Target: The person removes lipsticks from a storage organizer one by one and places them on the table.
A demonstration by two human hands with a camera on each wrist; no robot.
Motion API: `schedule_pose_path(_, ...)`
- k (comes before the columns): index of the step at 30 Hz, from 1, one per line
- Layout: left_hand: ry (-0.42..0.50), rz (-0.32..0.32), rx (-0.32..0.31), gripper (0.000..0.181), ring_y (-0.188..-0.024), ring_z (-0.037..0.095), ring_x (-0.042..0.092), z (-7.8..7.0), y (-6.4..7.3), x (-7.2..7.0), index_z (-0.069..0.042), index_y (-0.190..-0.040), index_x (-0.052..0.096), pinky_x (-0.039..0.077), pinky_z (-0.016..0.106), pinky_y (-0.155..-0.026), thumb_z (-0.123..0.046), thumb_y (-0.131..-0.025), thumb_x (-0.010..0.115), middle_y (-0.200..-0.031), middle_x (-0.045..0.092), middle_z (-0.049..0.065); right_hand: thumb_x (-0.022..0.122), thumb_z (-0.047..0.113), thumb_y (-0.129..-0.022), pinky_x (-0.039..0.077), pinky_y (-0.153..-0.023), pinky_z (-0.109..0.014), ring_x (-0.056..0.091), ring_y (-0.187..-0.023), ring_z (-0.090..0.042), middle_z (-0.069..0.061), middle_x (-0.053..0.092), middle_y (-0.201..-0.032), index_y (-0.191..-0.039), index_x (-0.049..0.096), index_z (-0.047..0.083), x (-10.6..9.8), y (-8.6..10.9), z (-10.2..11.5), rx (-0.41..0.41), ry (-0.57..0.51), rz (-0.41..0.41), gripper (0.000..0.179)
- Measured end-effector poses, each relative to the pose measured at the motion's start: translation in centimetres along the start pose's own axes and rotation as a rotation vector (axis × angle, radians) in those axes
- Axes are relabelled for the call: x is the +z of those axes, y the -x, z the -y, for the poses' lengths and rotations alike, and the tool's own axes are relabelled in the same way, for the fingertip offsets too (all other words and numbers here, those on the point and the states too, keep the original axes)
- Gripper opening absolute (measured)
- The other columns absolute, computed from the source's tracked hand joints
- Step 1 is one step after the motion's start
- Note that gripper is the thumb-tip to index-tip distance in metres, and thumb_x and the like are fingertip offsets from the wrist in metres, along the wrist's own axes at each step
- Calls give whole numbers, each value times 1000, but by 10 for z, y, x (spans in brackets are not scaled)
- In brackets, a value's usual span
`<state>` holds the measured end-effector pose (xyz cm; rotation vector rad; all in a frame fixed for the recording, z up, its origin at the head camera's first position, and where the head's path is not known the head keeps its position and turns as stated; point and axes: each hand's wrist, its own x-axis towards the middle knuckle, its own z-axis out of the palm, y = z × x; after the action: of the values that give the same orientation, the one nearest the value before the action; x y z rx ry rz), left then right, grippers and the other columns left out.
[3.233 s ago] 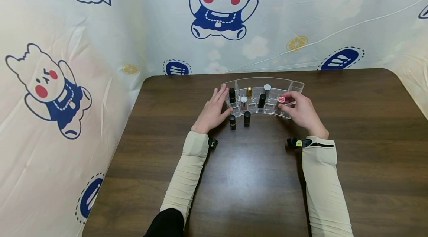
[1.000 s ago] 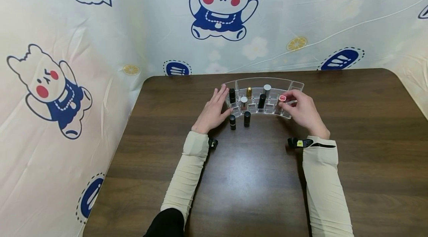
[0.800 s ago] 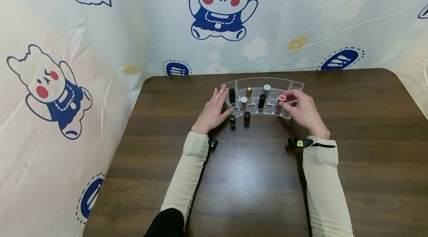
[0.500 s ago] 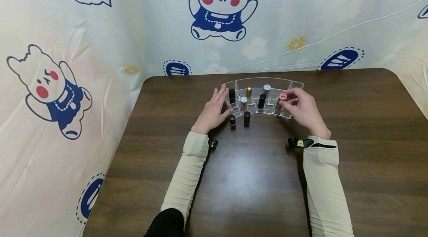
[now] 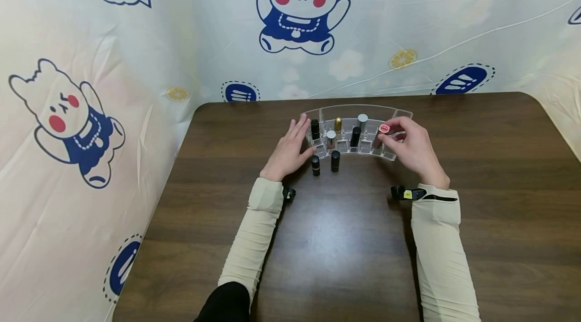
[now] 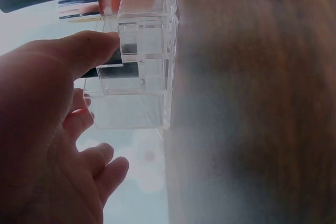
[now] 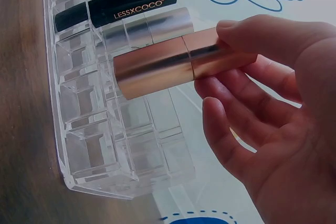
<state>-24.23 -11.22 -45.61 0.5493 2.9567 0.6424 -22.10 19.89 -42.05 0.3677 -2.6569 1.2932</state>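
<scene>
Two hazards merit noting. First, we judge that the rose-gold, metallic cylindrical lipstick tube [image 7: 157, 67], held roughly upright over the right part of the curved, clear plastic tiered organiser [image 7: 86, 153], could catch on a divider or knock the neighbouring silver cylindrical tube [image 7: 170, 24] if lowered out of line; a grip near its top leaves it free to swing. Second, uneven pressure from the left hand [image 5: 287, 153] could shift the organiser and topple a black cylindrical tube [image 5: 315, 165] or a second black cylindrical tube [image 5: 335, 160], both standing at its front on the dark wood-grain counter [image 5: 336, 251].

Fingers: we find the right hand [image 5: 415, 153] pinching the rose-gold tube's upper end between thumb and fingertips. Whether its lower end touches the organiser, we cannot tell. The left fingers lie extended against the organiser's left end, thumb spread apart.
</scene>
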Motion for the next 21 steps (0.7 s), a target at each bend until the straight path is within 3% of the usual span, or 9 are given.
schedule_pose_path(21, -2, -1, -5, 76, -152, 22, -3, 1, -1, 1, -17, -157, 10, 25, 57, -116, -42, -99, 52, -164, -4, -5, 72, 13, -86, 41, -70, -6, 61, -87, -22, -14, 66, -101, -112, 62, 2, 3, 0, 1, 13, -11, 3, 30)
